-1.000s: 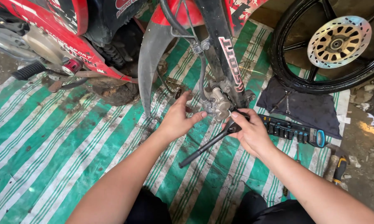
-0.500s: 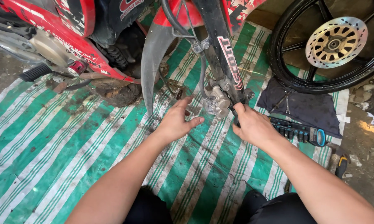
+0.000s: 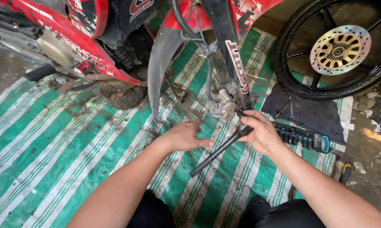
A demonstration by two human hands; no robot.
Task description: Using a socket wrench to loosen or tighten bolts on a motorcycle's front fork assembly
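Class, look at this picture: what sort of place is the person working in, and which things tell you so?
Probably an informal motorcycle repair spot on the ground: a red motorcycle with its front wheel off, a striped tarp underfoot, and a socket set laid out.

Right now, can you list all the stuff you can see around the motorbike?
Motorbike: one, red and black, top left, front wheel off.
Brake caliper: one, grey, at the foot of the fork.
Loose wheel: one, black with a silver disc, top right.
Striped tarp: one, green and white, under everything.
Dark cloth: one, below the wheel.
Socket rail: one, blue, right of the right hand.
Long-handled wrench: one, black, in the right hand.
Left hand: open, below the caliper, holding nothing.
Right hand: gripping the wrench.
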